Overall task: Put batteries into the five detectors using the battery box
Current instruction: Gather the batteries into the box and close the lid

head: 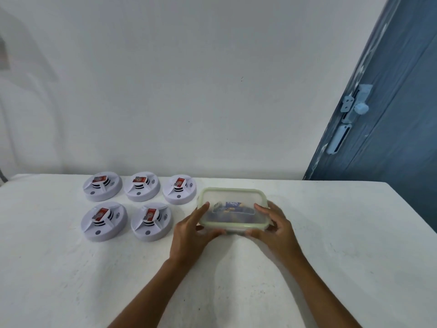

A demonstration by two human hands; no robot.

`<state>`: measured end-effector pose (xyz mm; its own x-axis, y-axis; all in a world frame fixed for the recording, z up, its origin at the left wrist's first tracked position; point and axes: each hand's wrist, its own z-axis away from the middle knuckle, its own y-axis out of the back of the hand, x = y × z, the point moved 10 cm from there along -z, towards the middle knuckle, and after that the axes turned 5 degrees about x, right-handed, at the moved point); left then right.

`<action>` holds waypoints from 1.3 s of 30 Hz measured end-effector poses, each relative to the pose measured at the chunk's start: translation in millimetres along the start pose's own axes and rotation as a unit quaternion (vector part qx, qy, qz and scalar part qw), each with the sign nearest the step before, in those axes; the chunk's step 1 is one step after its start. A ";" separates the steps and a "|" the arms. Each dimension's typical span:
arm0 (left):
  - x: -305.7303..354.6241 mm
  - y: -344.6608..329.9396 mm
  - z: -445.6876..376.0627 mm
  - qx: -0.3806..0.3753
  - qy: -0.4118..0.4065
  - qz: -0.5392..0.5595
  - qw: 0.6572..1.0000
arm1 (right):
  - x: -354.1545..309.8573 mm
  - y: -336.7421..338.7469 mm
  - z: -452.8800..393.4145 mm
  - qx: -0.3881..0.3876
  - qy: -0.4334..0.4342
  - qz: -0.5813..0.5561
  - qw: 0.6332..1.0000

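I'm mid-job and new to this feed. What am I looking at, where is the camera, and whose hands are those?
There is no machine here: a person's two bare hands, filmed by one camera worn on the head, looking forward and down. On the white table sit five round white detectors, three behind and two in front. The left hand and right hand grip the two near corners of a clear battery box with a pale green lid rim. The lid is on; dark batteries show faintly through it.

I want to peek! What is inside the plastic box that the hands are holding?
Through the closed lid of the plastic box, dark shapes show, one with a blue label, probably batteries. The cloudy lid and both hands, left hand and right hand, hide how many there are.
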<state>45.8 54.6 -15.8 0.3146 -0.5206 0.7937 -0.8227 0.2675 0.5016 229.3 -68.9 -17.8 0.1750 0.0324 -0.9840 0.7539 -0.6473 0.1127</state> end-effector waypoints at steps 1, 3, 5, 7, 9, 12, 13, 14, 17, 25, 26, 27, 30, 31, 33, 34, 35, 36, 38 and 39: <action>0.4 0.8 -4.4 -0.019 0.007 -0.002 1.000 | -1.2 5.6 -6.7 0.009 -0.017 -0.002 1.000; -3.9 2.4 -17.5 -0.072 0.024 -0.016 0.997 | -3.9 11.3 -23.5 0.007 -0.054 -0.005 0.999; -6.8 2.9 -30.8 -0.140 0.034 -0.068 0.987 | 0.9 1.0 -33.4 -0.048 -0.117 -0.044 0.991; -6.0 11.2 -43.1 -0.150 0.060 -0.097 0.982 | 6.4 -6.5 -34.3 -0.072 -0.165 -0.020 0.984; -11.4 25.3 -47.2 -0.103 0.159 -0.016 0.982 | 6.1 -4.1 -28.2 -0.042 -0.194 0.071 0.977; -21.1 22.4 -33.5 -0.112 0.296 0.101 0.943 | 2.2 -16.2 -18.5 -0.038 -0.190 0.132 0.972; -21.2 17.1 -27.3 -0.134 0.312 0.112 0.934 | 3.9 -22.7 -15.5 -0.051 -0.192 0.124 0.972; -20.1 12.7 -22.7 -0.150 0.317 0.120 0.929 | 3.8 -28.2 -13.2 -0.062 -0.195 0.106 0.973; -16.3 6.7 -13.0 -0.162 0.323 0.136 0.923 | 2.6 -33.1 -12.2 -0.076 -0.209 0.081 0.972; -29.1 9.2 -9.8 -0.190 0.351 0.153 0.904 | 6.0 -38.6 -4.8 -0.064 -0.228 0.110 0.965; -30.9 8.6 -9.3 -0.190 0.351 0.156 0.904 | 7.2 -39.9 -4.4 -0.061 -0.227 0.111 0.966; -32.2 7.8 -10.9 -0.185 0.349 0.160 0.904 | 6.5 -40.6 -6.2 -0.055 -0.223 0.113 0.967; -33.8 7.5 -29.7 -0.145 0.344 0.174 0.911 | 3.1 -38.2 -26.1 -0.028 -0.210 0.108 0.971; -32.3 7.1 -35.9 -0.139 0.342 0.175 0.913 | 2.1 -37.5 -33.2 -0.024 -0.212 0.105 0.971; -28.8 5.0 -44.2 -0.145 0.336 0.174 0.914 | 1.6 -39.6 -43.1 -0.035 -0.219 0.098 0.970; -28.1 4.0 -44.6 -0.151 0.338 0.175 0.912 | 3.3 -41.0 -44.7 -0.041 -0.223 0.095 0.969; -27.8 2.9 -44.7 -0.156 0.340 0.175 0.911 | 3.6 -40.7 -45.9 -0.041 -0.224 0.095 0.969; -27.7 2.3 -44.2 -0.161 0.339 0.173 0.911 | 4.7 -40.9 -46.1 -0.041 -0.226 0.095 0.969; -26.7 2.2 -42.6 -0.159 0.335 0.170 0.913 | 6.5 -39.7 -45.2 -0.037 -0.223 0.093 0.970; -25.6 3.5 -41.6 -0.150 0.336 0.171 0.914 | 6.2 -39.0 -44.7 -0.037 -0.222 0.092 0.970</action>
<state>54.5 102.6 -20.1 0.3669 0.2229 0.9031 -0.7916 0.5848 0.1773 229.3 -9.5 -22.1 0.0343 -0.4201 -0.9068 0.7817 -0.5541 0.2862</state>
